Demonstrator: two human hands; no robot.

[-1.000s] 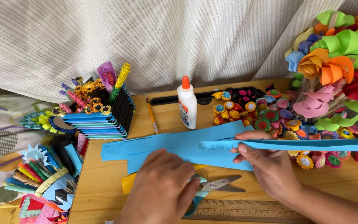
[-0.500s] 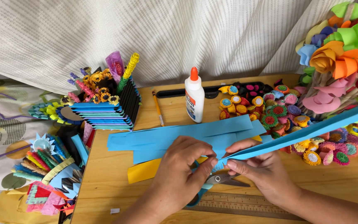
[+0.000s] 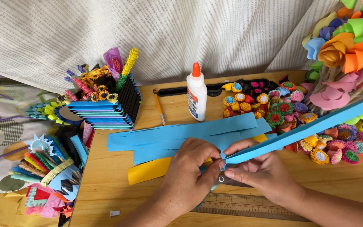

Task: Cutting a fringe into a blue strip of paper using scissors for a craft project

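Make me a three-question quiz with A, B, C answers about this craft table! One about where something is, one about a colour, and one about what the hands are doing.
1. Where is the glue bottle?
A. behind the blue paper strips
B. on the ruler
C. in a hand

2. What colour is the glue bottle's cap?
A. green
B. orange
C. black

3. What are both hands doing?
A. resting flat
B. holding scissors open
C. pinching one end of a long blue strip

Answers: 1 A, it stands upright past the flat strips. 2 B, the tip is orange. 3 C, the left hand and right hand meet at the strip's near end, which slants up to the right.
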